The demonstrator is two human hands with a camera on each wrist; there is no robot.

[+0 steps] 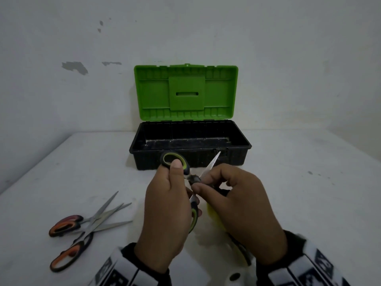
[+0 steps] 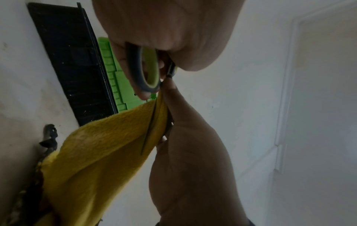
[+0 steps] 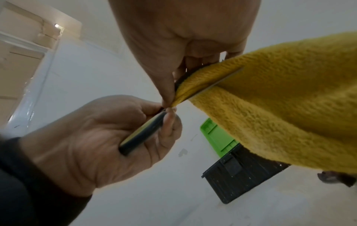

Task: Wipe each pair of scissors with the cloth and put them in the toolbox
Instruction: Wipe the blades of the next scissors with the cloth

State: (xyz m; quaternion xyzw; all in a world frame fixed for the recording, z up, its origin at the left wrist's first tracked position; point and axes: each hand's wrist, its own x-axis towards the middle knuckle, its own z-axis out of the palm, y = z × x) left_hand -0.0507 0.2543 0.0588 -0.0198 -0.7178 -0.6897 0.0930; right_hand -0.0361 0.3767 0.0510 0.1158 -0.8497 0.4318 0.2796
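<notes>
Far left on the white bench there's a little pile of two orange-handled scissors, lying crossed over each other with the blades pointing up and to the right, handles toward the near edge. They sit well apart from everything else.

Next over is the left hand, fingers curled around the green-handled scissors. The thumb rests over the upper handle loop, and the other loop pokes out below the palm. These scissors are opened wide, held up off the bench just in front of the toolbox. In the right wrist view you can see the lower handle lying across the left palm with the fingers wrapped around it.

Behind the hands, middle of the bench against the wall, is the toolbox: black tub, green lid standing open and upright. From the head view the tub looks to have no scissors in it, though the bottom is dark.

Then the right hand, fingers pinched together on the yellow cloth, which is folded over one blade close to the pivot. The other blade's tip sticks out up and to the right, in front of the toolbox's front wall. The cloth hangs down under that hand; the head view only shows a sliver of it.
</notes>
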